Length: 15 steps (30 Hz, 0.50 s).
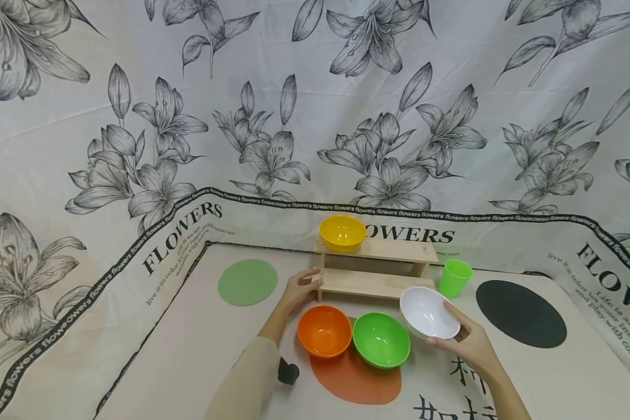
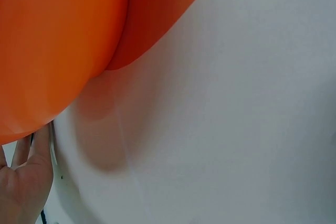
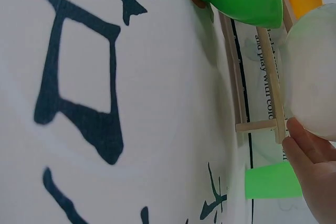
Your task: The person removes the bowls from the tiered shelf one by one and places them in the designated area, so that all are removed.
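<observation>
Right hand (image 1: 471, 344) pinches the white bowl (image 1: 427, 312); left hand (image 1: 297, 291) touches the wooden shelf (image 1: 370, 281), grip unclear; bowl likely mid-carry, next needing levelling

Right-wrist view: white bowl (image 3: 311, 72) cropped

Orange bowl (image 2: 52, 45), left hand (image 2: 26, 184) beyond it.
The bowl hides the fingertips at far left; a red-orange patch (image 2: 157, 6) shows on its near side, over a pale surface (image 2: 236, 119).
</observation>
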### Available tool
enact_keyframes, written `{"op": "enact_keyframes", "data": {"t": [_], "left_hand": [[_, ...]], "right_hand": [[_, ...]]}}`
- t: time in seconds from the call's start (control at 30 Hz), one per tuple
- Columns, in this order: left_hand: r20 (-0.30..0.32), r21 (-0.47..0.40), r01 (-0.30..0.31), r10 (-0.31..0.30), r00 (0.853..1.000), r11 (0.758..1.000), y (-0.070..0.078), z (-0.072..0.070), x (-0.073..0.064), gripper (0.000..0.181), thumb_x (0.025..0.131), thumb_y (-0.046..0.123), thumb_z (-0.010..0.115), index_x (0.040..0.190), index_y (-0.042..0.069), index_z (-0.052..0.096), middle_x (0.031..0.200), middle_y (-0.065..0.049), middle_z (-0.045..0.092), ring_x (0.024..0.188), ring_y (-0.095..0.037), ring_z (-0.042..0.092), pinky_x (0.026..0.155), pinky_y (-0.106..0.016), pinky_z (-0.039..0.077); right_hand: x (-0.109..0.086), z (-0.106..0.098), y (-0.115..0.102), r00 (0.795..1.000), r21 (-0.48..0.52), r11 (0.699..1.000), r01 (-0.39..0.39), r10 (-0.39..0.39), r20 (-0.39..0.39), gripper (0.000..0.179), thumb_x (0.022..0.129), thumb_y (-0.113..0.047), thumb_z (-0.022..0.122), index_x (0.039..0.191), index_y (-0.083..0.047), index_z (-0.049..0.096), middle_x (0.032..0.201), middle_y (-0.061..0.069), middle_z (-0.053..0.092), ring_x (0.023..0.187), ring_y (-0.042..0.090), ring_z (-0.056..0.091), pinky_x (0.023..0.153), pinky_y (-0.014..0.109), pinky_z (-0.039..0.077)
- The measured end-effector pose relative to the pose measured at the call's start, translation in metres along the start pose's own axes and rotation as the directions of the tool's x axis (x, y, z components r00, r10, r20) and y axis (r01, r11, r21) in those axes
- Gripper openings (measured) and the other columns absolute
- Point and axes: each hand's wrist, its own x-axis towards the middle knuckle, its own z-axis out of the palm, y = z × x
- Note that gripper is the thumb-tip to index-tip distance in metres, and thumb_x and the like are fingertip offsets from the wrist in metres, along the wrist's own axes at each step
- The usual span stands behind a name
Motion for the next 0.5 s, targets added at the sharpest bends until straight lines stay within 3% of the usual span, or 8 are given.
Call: {"op": "enact_keyframes", "data": {"t": [0.5], "left_hand": [[0.004, -0.015, 0.006, -0.006, 1.0, 1.0, -0.004, -0.001, 0.004, 0.044, 0.089, 0.01, 0.065, 0.131, 0.001, 0.053, 0.126, -0.027, 0.053, 0.102, -0.026, 0.059, 0.086, -0.042, 0.053]], "right_hand": [[-0.007, -0.006, 0.01, 0.995, -0.041, 0.994, -0.104, 0.103, -0.009, 0.09, 0.079, -0.014, 0.076, 0.145, 0.009, 0.02, 0.144, 0.037, 0.025, 0.127, 0.049, 0.035, 0.085, 0.004, 0.04]]}}
